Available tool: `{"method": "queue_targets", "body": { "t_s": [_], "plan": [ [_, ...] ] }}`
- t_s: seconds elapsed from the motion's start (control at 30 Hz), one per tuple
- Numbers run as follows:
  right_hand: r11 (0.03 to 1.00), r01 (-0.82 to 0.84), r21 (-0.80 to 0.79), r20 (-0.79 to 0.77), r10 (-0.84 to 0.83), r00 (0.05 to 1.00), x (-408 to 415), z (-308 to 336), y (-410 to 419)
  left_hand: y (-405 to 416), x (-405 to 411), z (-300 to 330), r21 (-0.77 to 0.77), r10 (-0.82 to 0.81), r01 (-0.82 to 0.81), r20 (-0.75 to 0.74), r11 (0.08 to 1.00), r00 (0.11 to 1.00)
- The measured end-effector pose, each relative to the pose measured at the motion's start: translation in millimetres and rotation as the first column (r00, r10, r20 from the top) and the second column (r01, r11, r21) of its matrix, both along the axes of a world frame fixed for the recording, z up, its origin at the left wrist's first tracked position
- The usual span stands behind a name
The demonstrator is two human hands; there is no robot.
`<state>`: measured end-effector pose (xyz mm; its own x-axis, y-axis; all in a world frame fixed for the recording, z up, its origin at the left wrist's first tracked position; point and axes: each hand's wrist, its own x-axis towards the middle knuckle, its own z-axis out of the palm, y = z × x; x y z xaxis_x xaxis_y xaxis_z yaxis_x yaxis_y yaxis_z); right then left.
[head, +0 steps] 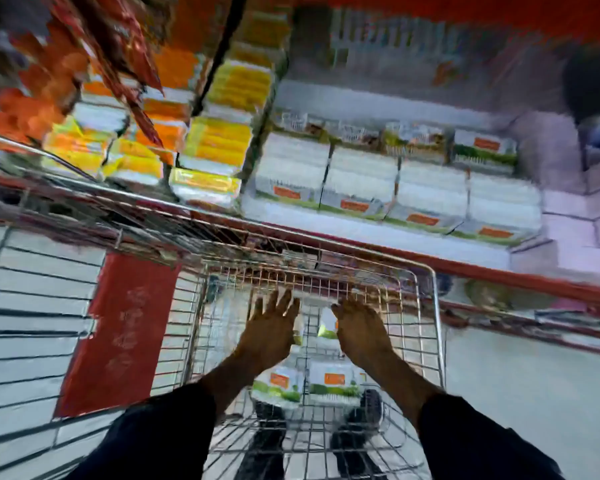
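The frame is blurred by motion. A wire shopping cart stands in front of me, its basket below my arms. Two white packs with green bands and orange labels lie side by side in the basket. My left hand and my right hand reach forward over the basket with fingers spread and straight, holding nothing. Both hands hover above the packs, apart from them and from each other. Dark sleeves cover my forearms.
Beyond the cart, a low shelf carries a row of the same white packs. Yellow and orange packs are stacked to its left. A red shelf edge runs along the cart's far side. A red floor patch lies left.
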<state>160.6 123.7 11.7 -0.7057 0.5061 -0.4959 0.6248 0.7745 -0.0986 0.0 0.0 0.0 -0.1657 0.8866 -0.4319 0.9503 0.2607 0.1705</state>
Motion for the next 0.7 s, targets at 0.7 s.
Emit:
{"method": "queue_targets", "body": {
  "t_s": [0.7],
  "plan": [
    [0.976, 0.157, -0.153, -0.049, -0.167, 0.985, -1.0, -16.2, 20.1, 11.7, -40.2, -26.0, -0.031, 0.148, -0.146, 0.328, 0.989, 0.933]
  ]
}}
